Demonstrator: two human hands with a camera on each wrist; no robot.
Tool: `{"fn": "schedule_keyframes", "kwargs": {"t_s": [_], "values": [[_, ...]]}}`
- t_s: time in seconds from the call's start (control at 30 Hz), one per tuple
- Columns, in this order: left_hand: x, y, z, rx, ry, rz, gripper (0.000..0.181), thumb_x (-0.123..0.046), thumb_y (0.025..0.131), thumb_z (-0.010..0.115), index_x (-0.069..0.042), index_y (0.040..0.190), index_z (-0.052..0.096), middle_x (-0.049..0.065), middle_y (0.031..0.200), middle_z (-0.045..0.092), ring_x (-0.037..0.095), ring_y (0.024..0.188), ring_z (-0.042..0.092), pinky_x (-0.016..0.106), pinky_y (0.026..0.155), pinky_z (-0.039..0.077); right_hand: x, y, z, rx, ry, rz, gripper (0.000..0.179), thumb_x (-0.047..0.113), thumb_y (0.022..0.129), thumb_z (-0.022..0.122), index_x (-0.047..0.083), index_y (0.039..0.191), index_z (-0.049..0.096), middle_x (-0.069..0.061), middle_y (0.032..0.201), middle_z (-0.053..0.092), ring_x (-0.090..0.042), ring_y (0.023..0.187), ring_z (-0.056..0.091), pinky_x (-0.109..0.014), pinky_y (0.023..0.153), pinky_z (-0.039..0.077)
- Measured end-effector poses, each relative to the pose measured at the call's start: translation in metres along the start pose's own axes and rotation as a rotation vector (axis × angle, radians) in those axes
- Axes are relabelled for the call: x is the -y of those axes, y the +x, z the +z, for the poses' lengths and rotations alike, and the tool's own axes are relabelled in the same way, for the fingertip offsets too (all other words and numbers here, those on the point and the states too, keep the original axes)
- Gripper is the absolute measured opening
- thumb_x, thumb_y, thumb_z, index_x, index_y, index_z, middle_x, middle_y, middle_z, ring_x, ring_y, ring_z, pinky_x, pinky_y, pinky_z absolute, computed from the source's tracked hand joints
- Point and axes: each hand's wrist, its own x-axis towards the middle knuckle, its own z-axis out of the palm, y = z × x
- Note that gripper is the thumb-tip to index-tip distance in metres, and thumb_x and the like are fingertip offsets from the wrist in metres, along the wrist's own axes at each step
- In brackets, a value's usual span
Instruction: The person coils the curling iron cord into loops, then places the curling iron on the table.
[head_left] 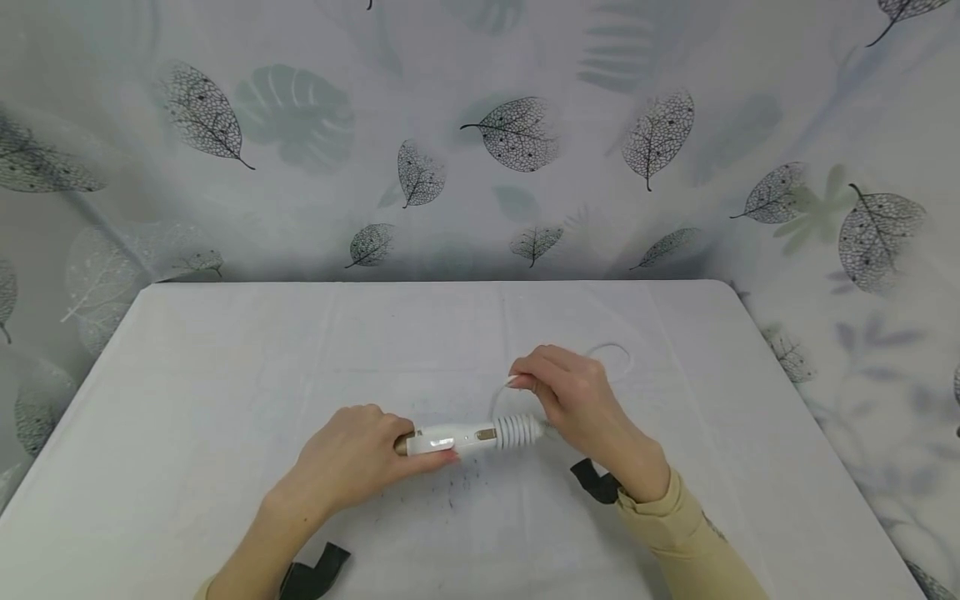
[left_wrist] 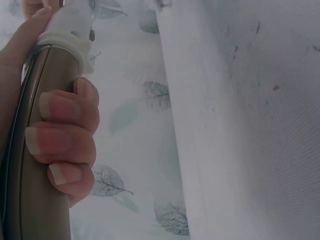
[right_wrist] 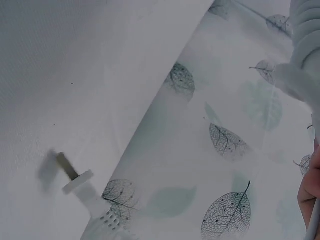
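A white hair iron with a bronze barrel lies crosswise between the hands. My left hand grips the barrel, its fingers wrapped round it in the left wrist view and its thumb reaching along the white body. White cord coils circle the handle's right end. Above them, my right hand pinches the white cord between thumb and fingers. A length of cord arcs from the coils up to its fingertips. The two-part plug of the cord shows in the right wrist view with a metal pin.
A white-covered table lies under the hands, with small dark marks on its cloth. A loop of cord shows behind the right hand. Leaf-patterned sheeting hangs behind and at the sides. Black straps show near both wrists.
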Motion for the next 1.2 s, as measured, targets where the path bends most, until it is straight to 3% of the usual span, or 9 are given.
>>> {"fn": "schedule_keyframes", "kwargs": {"t_s": [0.27,0.37,0.63,0.77,0.9,1.03,1.2], "values": [[-0.001,0.001,0.0,-0.002,0.007,-0.115,0.056,-0.08,0.08,0.058,-0.027,0.061,0.056,-0.009,0.05,0.039,0.007,0.047,0.035,0.025,0.046,0.03,0.003,0.0,0.003,0.021,0.003,-0.046,0.024,0.025,0.1,0.058,0.005,0.091,0.068,-0.002,0.08,0.066,-0.012,0.068,0.058,-0.023,0.062,0.051],[0.0,0.001,0.0,-0.002,0.015,-0.146,0.056,-0.08,0.079,0.06,-0.028,0.059,0.055,-0.01,0.05,0.035,0.007,0.046,0.032,0.025,0.045,0.028,0.004,-0.001,0.003,0.044,0.006,-0.05,0.024,0.025,0.1,0.058,0.005,0.091,0.069,-0.002,0.08,0.065,-0.012,0.069,0.059,-0.023,0.062,0.051],[0.002,0.0,-0.002,-0.015,0.039,-0.186,0.062,-0.082,0.08,0.055,-0.024,0.057,0.053,-0.009,0.05,0.032,0.007,0.045,0.028,0.025,0.044,0.025,0.007,-0.001,0.009,0.063,0.016,-0.16,0.023,0.022,0.101,0.058,0.005,0.092,0.069,0.0,0.082,0.066,-0.011,0.069,0.062,-0.02,0.061,0.051],[0.001,-0.002,-0.003,-0.064,0.065,-0.203,0.065,-0.078,0.083,0.056,-0.02,0.055,0.048,-0.008,0.05,0.032,0.008,0.045,0.029,0.026,0.043,0.026,0.007,0.0,0.012,0.051,0.008,-0.182,0.023,0.022,0.101,0.058,0.004,0.092,0.07,-0.001,0.081,0.066,-0.01,0.068,0.062,-0.02,0.06,0.05],[0.001,-0.002,-0.006,-0.112,0.062,-0.247,0.071,-0.083,0.083,0.048,-0.018,0.055,0.046,-0.008,0.051,0.032,0.009,0.045,0.031,0.028,0.043,0.026,0.008,-0.001,0.012,0.046,-0.004,-0.169,0.027,0.023,0.102,0.058,0.003,0.091,0.072,-0.002,0.081,0.067,-0.011,0.068,0.063,-0.02,0.06,0.051],[0.0,-0.002,-0.01,-0.101,0.027,-0.308,0.077,-0.089,0.081,0.038,-0.016,0.06,0.05,-0.005,0.052,0.037,0.011,0.046,0.035,0.029,0.043,0.028,0.008,-0.001,0.011,0.049,0.005,-0.137,0.026,0.023,0.101,0.06,0.002,0.092,0.073,-0.003,0.081,0.07,-0.012,0.067,0.064,-0.021,0.06,0.051],[0.0,-0.001,-0.012,-0.1,-0.009,-0.339,0.079,-0.089,0.082,0.036,-0.014,0.065,0.053,-0.004,0.053,0.038,0.012,0.045,0.037,0.029,0.043,0.03,0.009,-0.001,0.01,0.068,0.064,-0.067,0.021,0.019,0.099,0.064,0.001,0.098,0.074,-0.003,0.08,0.068,-0.008,0.062,0.055,-0.016,0.056,0.044]]}}
